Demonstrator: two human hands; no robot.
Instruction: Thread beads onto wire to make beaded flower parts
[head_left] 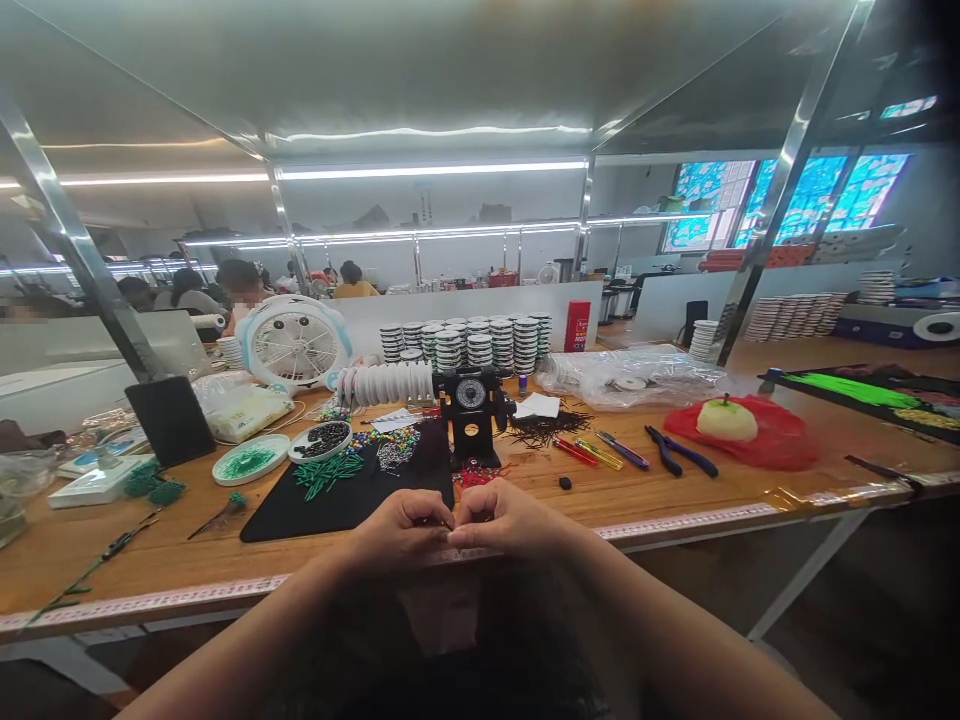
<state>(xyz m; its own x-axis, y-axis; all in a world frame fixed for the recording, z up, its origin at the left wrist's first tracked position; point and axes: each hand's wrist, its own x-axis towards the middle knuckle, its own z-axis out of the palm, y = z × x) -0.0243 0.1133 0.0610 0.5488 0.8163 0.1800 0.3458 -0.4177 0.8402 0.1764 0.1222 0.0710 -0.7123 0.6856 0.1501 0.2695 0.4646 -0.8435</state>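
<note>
Evidently, my left hand (403,525) and right hand (511,520) are pinching, fingertips meeting, perhaps steadying something too hidden to tell. Small red bead-like pieces (480,477) are lying just beyond my grip, slim green plastic-looking tubes (328,479) to its left, presumably for easy reach.

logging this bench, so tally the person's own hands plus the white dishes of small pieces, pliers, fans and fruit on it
Hands: 2
White dishes: 2
Pliers: 1
Fan: 1
Fruit: 1
Total: 7
</note>
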